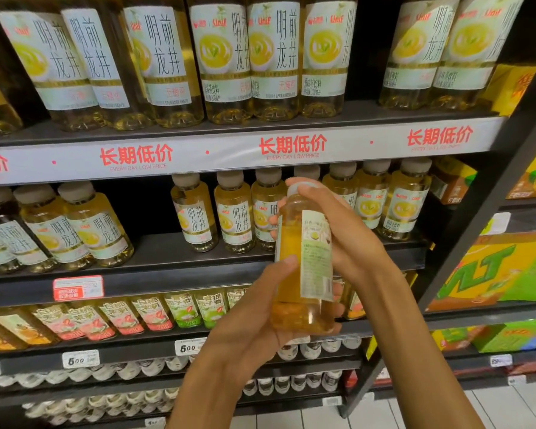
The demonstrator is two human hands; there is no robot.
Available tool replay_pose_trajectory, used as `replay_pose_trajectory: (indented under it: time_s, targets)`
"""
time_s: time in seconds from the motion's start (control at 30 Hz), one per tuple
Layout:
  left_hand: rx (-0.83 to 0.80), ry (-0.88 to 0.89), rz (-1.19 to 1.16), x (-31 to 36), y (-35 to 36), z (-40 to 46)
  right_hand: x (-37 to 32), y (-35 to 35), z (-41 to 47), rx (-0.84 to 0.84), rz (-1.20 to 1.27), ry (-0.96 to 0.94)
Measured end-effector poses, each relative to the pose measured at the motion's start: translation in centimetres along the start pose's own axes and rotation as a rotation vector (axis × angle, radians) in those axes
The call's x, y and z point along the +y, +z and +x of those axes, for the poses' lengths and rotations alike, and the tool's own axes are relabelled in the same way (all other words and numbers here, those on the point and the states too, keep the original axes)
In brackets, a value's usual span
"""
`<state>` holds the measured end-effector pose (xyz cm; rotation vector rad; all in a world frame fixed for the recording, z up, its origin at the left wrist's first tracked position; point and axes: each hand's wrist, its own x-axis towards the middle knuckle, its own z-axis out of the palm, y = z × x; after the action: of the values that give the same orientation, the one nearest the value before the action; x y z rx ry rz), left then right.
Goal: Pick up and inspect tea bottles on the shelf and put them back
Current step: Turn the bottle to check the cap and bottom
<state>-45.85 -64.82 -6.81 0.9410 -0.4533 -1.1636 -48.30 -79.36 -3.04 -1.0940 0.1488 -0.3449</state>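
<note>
Tea bottle is standing upright in front of the middle shelf, off its board, back label facing the camera. Left hand is cupping its base, thumb curling round the side. Right hand is gripping its upper part, fingers wrapping near the cap. Matching bottles are standing on that shelf just behind.

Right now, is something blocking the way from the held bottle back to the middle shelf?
Nothing visible does. The tea bottle, held by the left hand and right hand, is before the middle shelf, with an open gap to its left.
</note>
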Motion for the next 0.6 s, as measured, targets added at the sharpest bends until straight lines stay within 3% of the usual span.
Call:
replay_pose_trajectory:
  time_s: [0.23, 0.37, 0.47, 0.6]
  targets:
    - [0.202, 0.201, 0.487, -0.1, 0.2, 0.4, -0.3, -0.1, -0.8, 0.064, -0.319, -0.1]
    - [0.171, 0.272, 0.564, -0.3, 0.4, 0.5, -0.6, 0.0, -1.1, 0.067, -0.261, -0.213]
    - [0.062, 0.236, 0.541, 0.2, -0.1, 0.3, -1.3, -0.2, -1.1, -0.037, -0.071, -0.268]
    - [-0.069, 0.151, 0.559, 0.4, -0.2, 0.2, -2.2, 0.1, -1.6, -0.321, 0.073, -0.371]
